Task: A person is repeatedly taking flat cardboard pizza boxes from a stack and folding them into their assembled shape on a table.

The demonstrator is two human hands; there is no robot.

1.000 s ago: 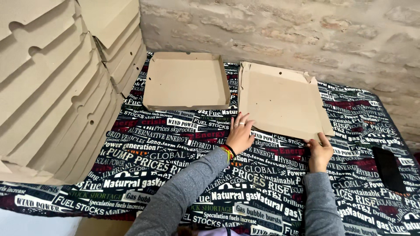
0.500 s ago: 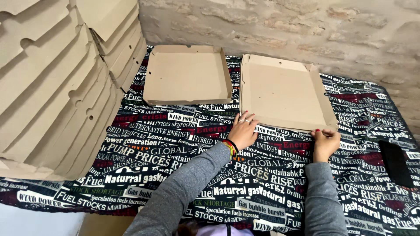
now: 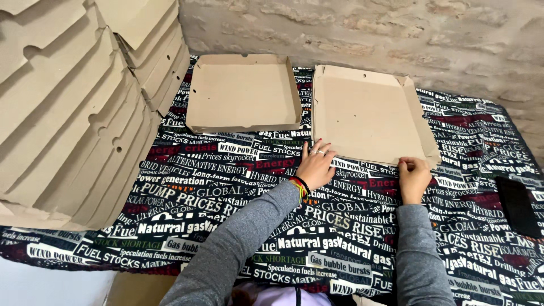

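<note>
A flat brown cardboard box half (image 3: 368, 116) with low raised sides lies on the table in front of me. My left hand (image 3: 315, 165) rests flat, fingers spread, at its near left corner. At the near right corner my right hand (image 3: 413, 177) curls its fingers against the front edge flap. A second box half (image 3: 243, 93) with its walls folded upright sits just to the left, touching neither hand.
A tall leaning stack of flat unfolded box blanks (image 3: 68, 107) fills the left side. The table is covered by a black cloth (image 3: 226, 187) printed with text. A dark flat phone-like object (image 3: 518, 207) lies at the right edge. A rough stone wall (image 3: 368, 28) rises behind.
Both hands have slid along the front edge of the right box half, the right hand moving rightward toward the corner. The box half now lies flatter and squarer to me.
</note>
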